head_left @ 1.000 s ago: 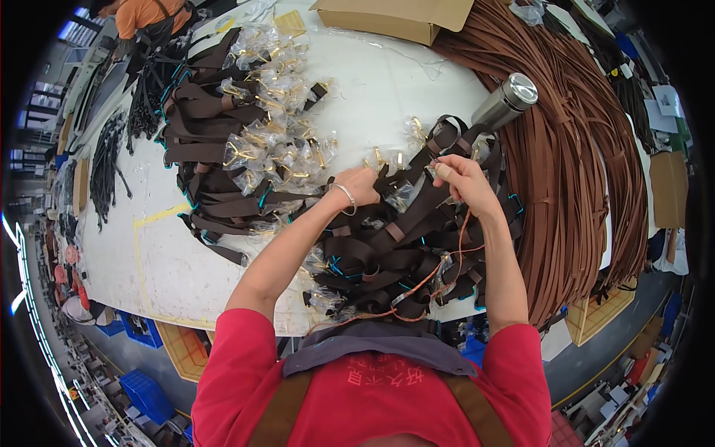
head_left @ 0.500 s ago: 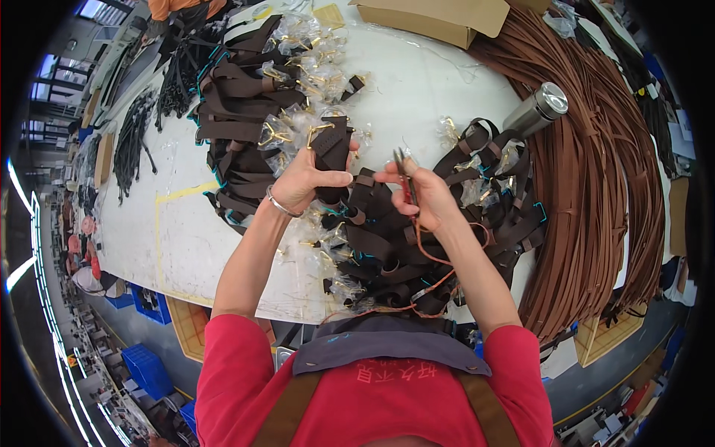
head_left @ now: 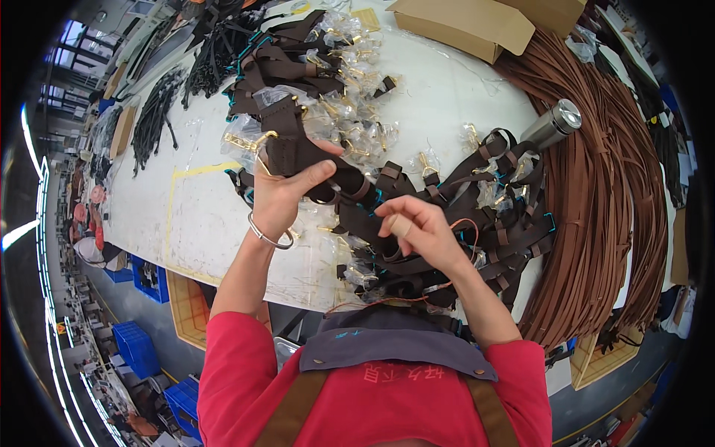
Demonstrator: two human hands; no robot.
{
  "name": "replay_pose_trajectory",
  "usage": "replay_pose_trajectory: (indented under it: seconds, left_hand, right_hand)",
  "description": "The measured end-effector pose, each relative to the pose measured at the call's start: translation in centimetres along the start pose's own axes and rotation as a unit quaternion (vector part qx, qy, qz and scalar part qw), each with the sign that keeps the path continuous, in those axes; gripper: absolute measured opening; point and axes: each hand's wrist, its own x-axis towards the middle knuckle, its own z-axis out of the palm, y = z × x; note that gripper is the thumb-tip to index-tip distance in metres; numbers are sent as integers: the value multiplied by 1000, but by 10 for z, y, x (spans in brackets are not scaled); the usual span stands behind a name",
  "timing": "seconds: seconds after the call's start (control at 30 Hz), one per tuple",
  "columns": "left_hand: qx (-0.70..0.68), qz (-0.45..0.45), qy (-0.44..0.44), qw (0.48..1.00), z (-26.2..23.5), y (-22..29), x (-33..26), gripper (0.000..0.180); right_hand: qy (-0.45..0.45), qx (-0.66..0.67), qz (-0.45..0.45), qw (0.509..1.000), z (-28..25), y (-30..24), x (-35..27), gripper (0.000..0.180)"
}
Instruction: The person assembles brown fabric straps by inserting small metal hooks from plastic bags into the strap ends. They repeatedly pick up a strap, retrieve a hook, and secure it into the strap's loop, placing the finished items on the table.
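A dark strap [head_left: 304, 151] is held above the counter [head_left: 212, 216] by the left hand [head_left: 287, 188], whose grip is closed around it; the rear fingers are mostly hidden by the strap, and its lower run cannot be told apart from the heap [head_left: 462, 208] behind. A gold buckle [head_left: 261, 140] is seen at its upper end, beside clear plastic [head_left: 234, 136] blurred by glare. The right hand [head_left: 421, 232] is held near the heap with loosely curled fingers, one wrapped in a tan band [head_left: 400, 225]; whether anything is held in that grip cannot be told. An orange cord [head_left: 471, 223] is partly covered by that hand. The box [head_left: 462, 28] is cut off by the upper edge. Pale lettering is printed on the red shirt [head_left: 372, 417], and a small blue mark, too small to be read, is borne by the apron [head_left: 406, 350].
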Motion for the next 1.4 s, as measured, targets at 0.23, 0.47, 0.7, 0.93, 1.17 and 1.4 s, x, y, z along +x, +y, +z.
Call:
replay_pose_trajectory:
  seconds: [0.23, 0.47, 0.7, 0.93, 1.17, 1.4]
  left_hand:
    - [-324, -41, -20, 945, -13, -13, -22, 20]
    - [-356, -33, -11, 934, -3, -18, -52, 21]
    - [-360, -21, -4, 933, -12, -20, -68, 23]
    - [-351, -6, -11, 936, -25, -24, -81, 24]
    - [-317, 33, -57, 946, -31, -25, -87, 30]
    - [-282, 17, -98, 954, -41, -26, -90, 33]
  right_hand:
    - [66, -314, -155, 934, 29, -5, -2, 29]
    - [136, -527, -177, 820, 45, 0, -10, 25]
    - [107, -539, -184, 815, 50, 13, -8, 23]
    - [73, -539, -178, 820, 58, 7, -24, 23]
    - [57, -564, -199, 799, 71, 22, -21, 23]
    - [53, -567, -249, 784, 85, 30, -12, 22]
